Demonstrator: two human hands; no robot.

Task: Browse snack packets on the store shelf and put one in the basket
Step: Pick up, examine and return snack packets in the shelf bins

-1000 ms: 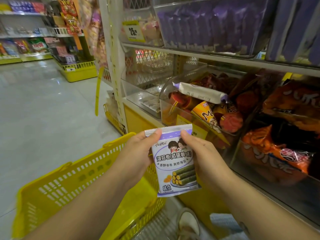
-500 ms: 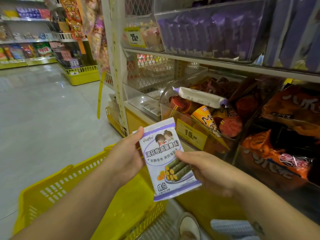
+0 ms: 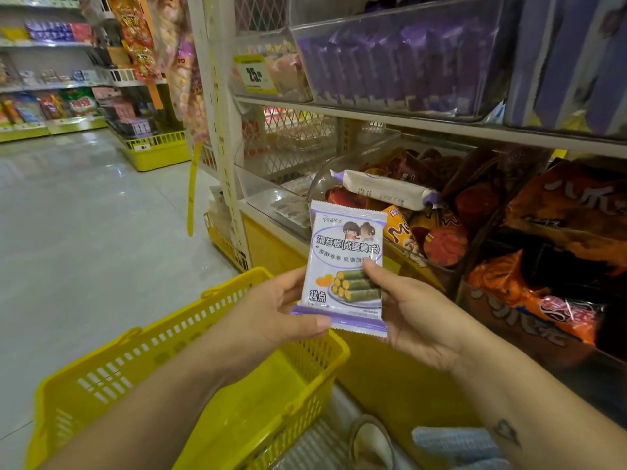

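I hold a white and purple seaweed-roll snack packet (image 3: 344,252) upright in front of me with both hands. My left hand (image 3: 274,312) pinches its lower left corner, thumb on the purple bottom band. My right hand (image 3: 412,313) grips its lower right side, thumb on the picture of the rolls. A yellow plastic basket (image 3: 142,364) hangs below my left forearm, and nothing shows inside it.
The store shelf (image 3: 407,125) on the right carries clear bins of purple packets (image 3: 400,62), red and orange snacks (image 3: 437,239) and big orange bags (image 3: 556,293). A white wrapped packet (image 3: 383,189) lies on one bin. Grey floor (image 3: 84,225) opens to the left, with yellow shelf units (image 3: 156,150) beyond.
The packet rose and turned upright from a tilt. Both hands slid from its upper edges down to its lower corners. The view swung slightly up and left.
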